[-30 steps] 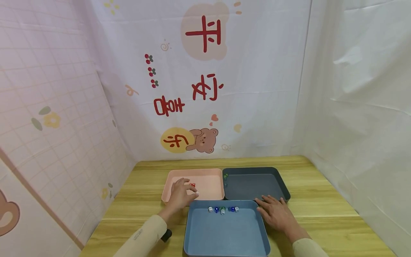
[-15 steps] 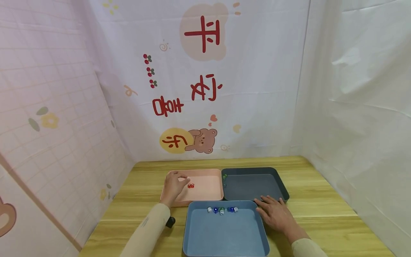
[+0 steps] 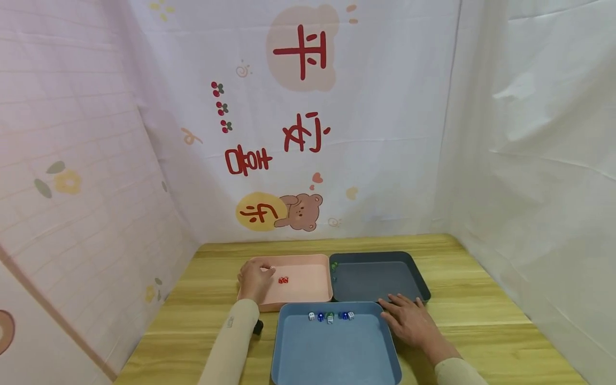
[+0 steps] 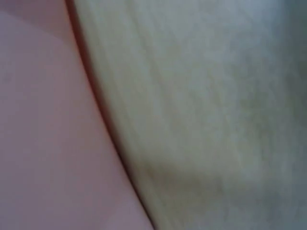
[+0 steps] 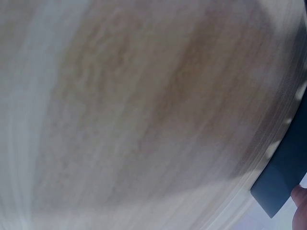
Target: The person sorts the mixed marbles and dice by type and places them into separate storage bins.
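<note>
Over the left part of the pink tray, my left hand pinches a white die between thumb and fingertips. Red dice lie together on the tray floor just right of that hand. My right hand has its fingers spread, at the near edge of the dark grey tray and beside the right corner of the blue tray. A fingertip shows by the dark tray in the right wrist view. The left wrist view holds only the pink tray's edge and table.
Several white, blue and green dice line the far side of the blue tray, among them a white die and a blue die. Green dice sit along the dark tray's left wall. The wooden table meets white cloth walls.
My left hand has carried the white die from the pink tray's near middle, past the red dice, to its far left. My right hand has stayed in place. The head view has shifted slightly.
</note>
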Tool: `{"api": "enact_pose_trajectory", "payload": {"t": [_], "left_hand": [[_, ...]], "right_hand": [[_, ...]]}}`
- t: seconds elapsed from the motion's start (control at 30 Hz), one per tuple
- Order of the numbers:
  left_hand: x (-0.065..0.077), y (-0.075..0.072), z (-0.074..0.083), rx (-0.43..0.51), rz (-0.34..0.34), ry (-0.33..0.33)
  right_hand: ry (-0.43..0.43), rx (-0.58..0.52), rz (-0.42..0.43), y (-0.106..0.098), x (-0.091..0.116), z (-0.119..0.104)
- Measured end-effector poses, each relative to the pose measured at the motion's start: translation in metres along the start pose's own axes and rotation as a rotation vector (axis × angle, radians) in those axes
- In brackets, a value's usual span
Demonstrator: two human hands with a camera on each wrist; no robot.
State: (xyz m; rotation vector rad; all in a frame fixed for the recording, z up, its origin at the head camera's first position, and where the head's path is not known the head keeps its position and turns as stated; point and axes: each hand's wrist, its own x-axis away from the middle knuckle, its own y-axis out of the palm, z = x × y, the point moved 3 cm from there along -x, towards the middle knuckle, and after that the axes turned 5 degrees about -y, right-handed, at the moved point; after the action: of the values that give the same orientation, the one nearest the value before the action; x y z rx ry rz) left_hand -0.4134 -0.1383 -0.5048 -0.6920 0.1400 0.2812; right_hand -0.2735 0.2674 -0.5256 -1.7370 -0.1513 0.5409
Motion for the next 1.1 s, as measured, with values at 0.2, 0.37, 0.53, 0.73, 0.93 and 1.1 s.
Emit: {"api": "enact_pose_trajectory", "payload": {"t": [0.2, 0.37, 0.53, 0.73, 0.93, 1.1], "left_hand": [[0.0, 0.002, -0.003, -0.047, 0.012, -0.007], [-0.001, 0.004, -0.004, -0.103, 0.013, 0.023], [-0.001, 0.001, -0.002, -0.116, 0.02, 0.057], [0.001, -0.004, 0.005, -0.134, 0.007, 0.078], [0.0, -0.007, 0.012, -0.158, 0.006, 0.109], [0.0, -0.009, 0.017, -0.17, -0.005, 0.117]], "right_hand": [[0.0, -0.003, 0.002, 0.0, 0.0, -0.002], [-0.001, 0.002, 0.0, -0.001, 0.0, -0.003], [0.003, 0.016, 0.003, -0.001, 0.0, -0.003], [-0.004, 0.011, 0.019, -0.002, 0.0, -0.003], [-0.007, 0.011, 0.019, -0.001, 0.001, -0.002], [-0.006, 0.008, 0.019, -0.001, 0.0, -0.002]]}}
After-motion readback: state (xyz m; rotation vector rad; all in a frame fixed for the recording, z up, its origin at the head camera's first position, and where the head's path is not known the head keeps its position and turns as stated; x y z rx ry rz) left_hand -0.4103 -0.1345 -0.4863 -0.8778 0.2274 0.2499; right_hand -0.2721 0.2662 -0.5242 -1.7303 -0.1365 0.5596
